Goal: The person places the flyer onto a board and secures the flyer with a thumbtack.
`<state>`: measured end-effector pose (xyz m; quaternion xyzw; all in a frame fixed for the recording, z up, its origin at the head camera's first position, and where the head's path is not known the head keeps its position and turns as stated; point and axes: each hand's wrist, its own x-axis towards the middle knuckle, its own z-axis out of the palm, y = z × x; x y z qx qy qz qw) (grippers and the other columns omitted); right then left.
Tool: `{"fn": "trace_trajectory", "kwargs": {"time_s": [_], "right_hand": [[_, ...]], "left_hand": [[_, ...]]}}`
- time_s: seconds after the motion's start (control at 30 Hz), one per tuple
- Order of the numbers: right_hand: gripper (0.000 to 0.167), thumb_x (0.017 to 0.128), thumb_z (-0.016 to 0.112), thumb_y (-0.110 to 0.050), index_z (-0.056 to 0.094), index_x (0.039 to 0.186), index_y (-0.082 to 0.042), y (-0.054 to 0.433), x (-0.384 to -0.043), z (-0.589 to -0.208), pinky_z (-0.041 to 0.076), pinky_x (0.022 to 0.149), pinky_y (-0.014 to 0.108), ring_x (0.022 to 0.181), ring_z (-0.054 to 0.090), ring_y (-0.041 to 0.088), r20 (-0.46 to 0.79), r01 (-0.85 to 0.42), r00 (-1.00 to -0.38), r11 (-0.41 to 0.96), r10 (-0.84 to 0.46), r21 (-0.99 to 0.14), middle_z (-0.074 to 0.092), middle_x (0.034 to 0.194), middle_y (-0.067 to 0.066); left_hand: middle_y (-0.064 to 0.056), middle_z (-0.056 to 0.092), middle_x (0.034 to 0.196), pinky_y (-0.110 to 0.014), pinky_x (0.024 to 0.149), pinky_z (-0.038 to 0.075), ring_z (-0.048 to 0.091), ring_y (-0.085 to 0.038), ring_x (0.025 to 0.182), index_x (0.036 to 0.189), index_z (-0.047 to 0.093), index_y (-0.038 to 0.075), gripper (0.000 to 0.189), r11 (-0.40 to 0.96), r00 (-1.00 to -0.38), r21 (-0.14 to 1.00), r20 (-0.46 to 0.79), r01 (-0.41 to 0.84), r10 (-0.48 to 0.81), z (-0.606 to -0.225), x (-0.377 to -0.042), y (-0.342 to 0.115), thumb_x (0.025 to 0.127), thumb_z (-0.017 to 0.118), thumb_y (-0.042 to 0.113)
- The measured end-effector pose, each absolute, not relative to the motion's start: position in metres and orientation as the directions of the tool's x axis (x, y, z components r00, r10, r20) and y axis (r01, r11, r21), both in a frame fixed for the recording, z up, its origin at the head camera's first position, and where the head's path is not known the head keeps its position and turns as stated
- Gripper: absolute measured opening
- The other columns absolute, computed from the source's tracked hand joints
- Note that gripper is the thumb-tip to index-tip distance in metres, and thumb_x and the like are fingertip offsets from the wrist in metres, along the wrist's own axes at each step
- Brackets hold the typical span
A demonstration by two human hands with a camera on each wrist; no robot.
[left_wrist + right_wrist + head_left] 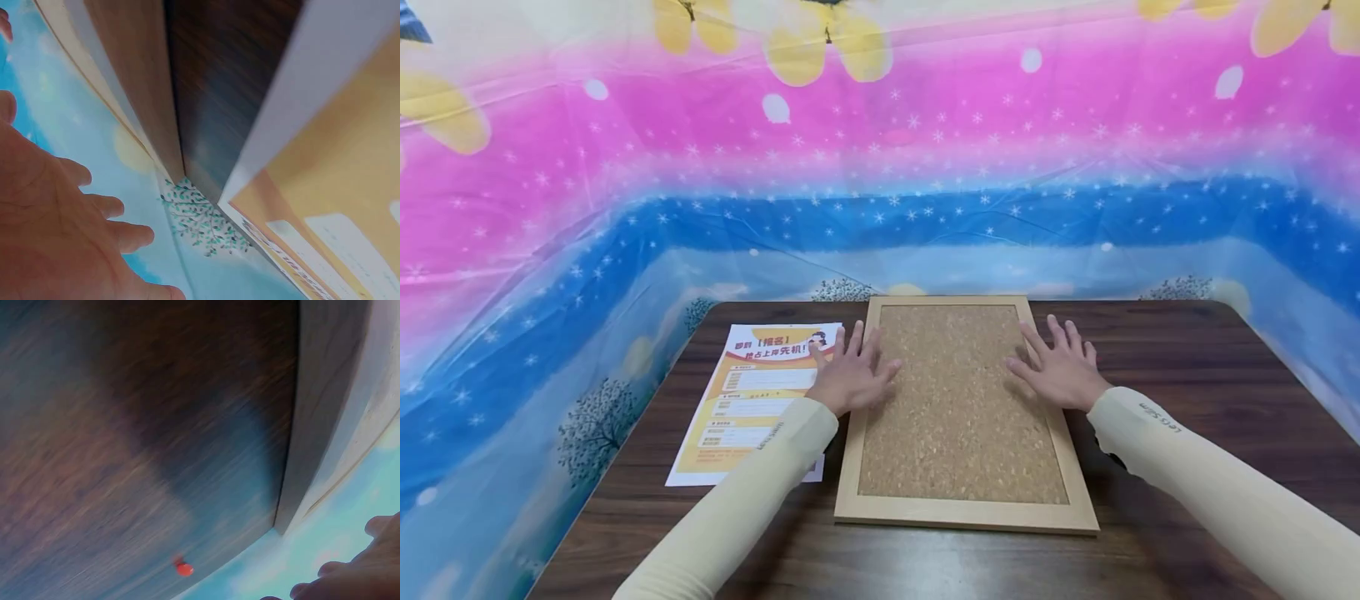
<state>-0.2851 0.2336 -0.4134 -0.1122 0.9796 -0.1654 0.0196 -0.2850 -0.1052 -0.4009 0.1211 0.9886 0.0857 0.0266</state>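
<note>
Head view shows splayed hands over a corkboard, a poster reading “报名”, a sleeve reading “LetsSlim”.

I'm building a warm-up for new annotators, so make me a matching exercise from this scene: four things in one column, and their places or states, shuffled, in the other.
Column 1
1. Cork board
2. Printed sheet
3. Small red object
4. Right hand

Column 2
A. Fingers spread, near the board's right edge
B. Lying on the table, left of the board
C. On the table, right of the board
D. Lying flat, framed in pale wood

Right pairs: 1-D, 2-B, 3-C, 4-A
</note>
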Motion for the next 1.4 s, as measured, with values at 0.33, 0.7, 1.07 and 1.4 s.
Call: {"fn": "trace_trajectory", "kwargs": {"time_s": [0.33,0.7,1.07,1.4], "right_hand": [[0.078,0.094,0.035,-0.061,0.008,0.153,-0.018,0.259,-0.287,-0.412,-0.003,0.095,0.071,0.135,-0.011,0.049,0.020,-0.220,-0.973,0.908,-0.228,-0.356,-0.009,0.153,0.026],[0.077,0.095,0.038,-0.058,0.009,0.153,-0.016,0.287,-0.282,-0.419,-0.003,0.094,0.072,0.134,-0.010,0.052,0.015,-0.199,-0.978,0.905,-0.208,-0.376,-0.007,0.152,0.028],[0.075,0.097,0.034,-0.056,0.007,0.153,-0.013,0.302,-0.278,-0.427,-0.002,0.093,0.073,0.131,-0.010,0.056,-0.025,-0.170,-0.981,0.917,-0.192,-0.361,-0.006,0.150,0.032],[0.073,0.098,0.034,-0.054,0.012,0.152,-0.011,0.312,-0.284,-0.433,0.000,0.093,0.072,0.131,-0.005,0.057,0.007,-0.169,-0.984,0.916,-0.179,-0.363,0.001,0.149,0.034]], "left_hand": [[-0.008,-0.004,0.156,-0.071,0.096,-0.005,-0.004,-0.039,0.140,0.152,0.004,0.022,0.075,0.959,-0.977,0.203,-0.037,0.200,0.211,-0.399,-0.284,-0.126,0.094,0.023,0.065],[-0.013,0.001,0.157,-0.072,0.094,-0.008,-0.002,-0.040,0.140,0.153,0.007,0.019,0.074,0.959,-0.980,0.220,-0.040,0.180,0.193,-0.404,-0.282,-0.152,0.095,0.024,0.062],[-0.016,0.001,0.156,-0.072,0.094,-0.009,-0.005,-0.043,0.139,0.153,0.007,0.018,0.079,0.971,-0.988,0.202,-0.054,0.130,0.144,-0.407,-0.276,-0.185,0.092,0.020,0.068],[-0.020,-0.001,0.155,-0.071,0.094,-0.012,-0.006,-0.047,0.137,0.153,0.008,0.013,0.079,0.977,-0.995,0.200,-0.062,0.068,0.082,-0.413,-0.271,-0.223,0.094,0.024,0.064]]}}
